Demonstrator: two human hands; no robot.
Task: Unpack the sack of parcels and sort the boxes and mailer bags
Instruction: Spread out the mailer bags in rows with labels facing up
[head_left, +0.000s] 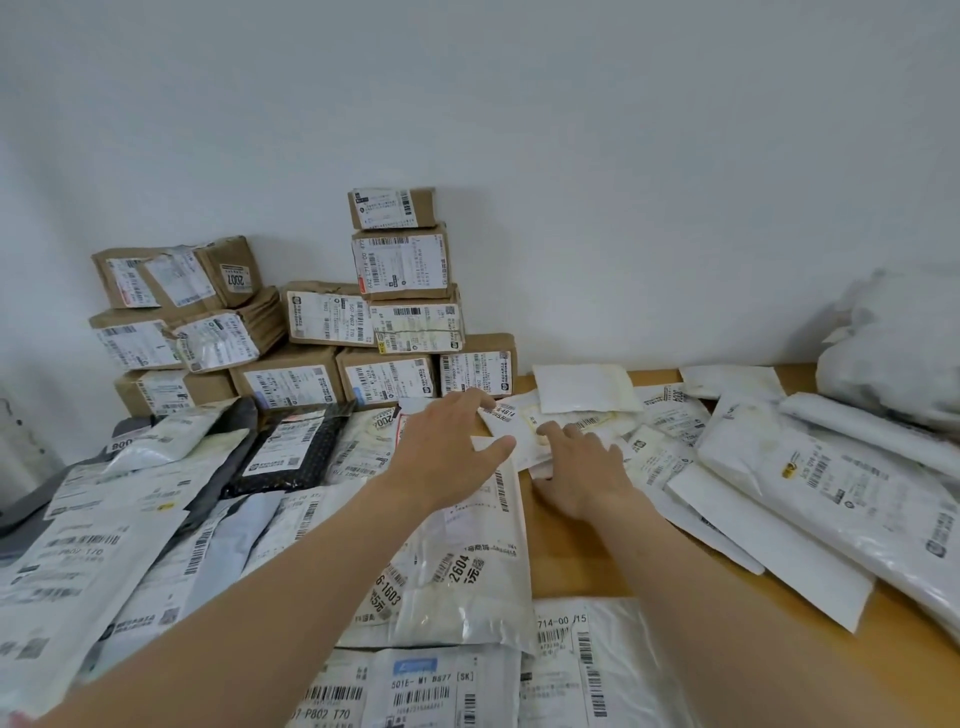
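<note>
Boxes (332, 322) stood stacked at the tabletop's (576, 561) back left corner, with mailer bags (156, 519) spread along both sides. Left hand (452, 447), fingers spread, and right hand (582, 467), fingers straight, lay over a small white mailer (524, 439) near the back edge.

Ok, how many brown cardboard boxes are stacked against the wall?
12 boxes: four along the bottom row, four leaning at the left above it, one in the middle, three stacked tallest at the right. More may be hidden behind.

Right hand (576, 467) perhaps pressing mailer (525, 453).
</note>
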